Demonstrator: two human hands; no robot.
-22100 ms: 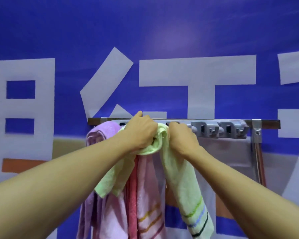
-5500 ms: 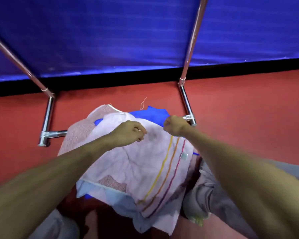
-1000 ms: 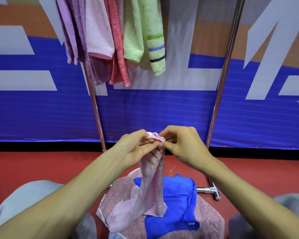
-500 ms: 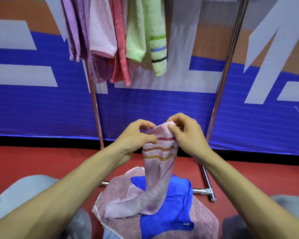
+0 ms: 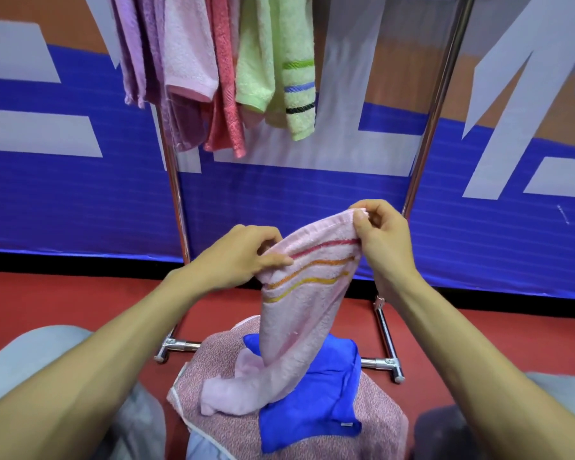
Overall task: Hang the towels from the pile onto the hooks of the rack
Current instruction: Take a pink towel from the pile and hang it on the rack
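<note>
Above the towel pile (image 5: 372, 423), the left hand (image 5: 243, 257) and right hand (image 5: 379, 237) each pinch the pink striped towel's (image 5: 299, 307) top edge.

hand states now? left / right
Left hand: closed, pinching the pink striped towel at its left top edge.
Right hand: closed, pinching the same towel's top right corner.

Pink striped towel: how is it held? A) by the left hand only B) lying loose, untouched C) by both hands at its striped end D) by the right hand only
C: the left hand and right hand both pinch the striped end of the pink striped towel, its other end trailing onto the pile.
</note>
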